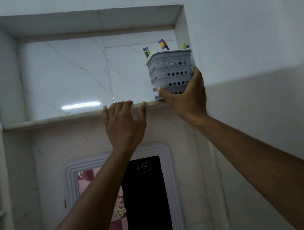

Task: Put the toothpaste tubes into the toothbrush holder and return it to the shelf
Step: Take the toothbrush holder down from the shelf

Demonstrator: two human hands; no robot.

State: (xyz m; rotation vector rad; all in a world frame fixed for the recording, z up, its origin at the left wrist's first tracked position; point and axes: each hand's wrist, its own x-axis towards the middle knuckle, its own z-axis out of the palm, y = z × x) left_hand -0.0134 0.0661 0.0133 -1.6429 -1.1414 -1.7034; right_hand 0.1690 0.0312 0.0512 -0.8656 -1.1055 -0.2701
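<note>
The grey perforated plastic toothbrush holder (171, 73) stood upright at the right end of the white marble recessed shelf (54, 119), against the niche's right wall; the purple-and-green ends of the toothpaste tubes (163, 44) stuck out of its top; the right hand (185, 97) clasped its lower part, thumb on the front; the left hand (125, 125) lay spread, fingertips hooked over the shelf's front edge, holding nothing.
</note>
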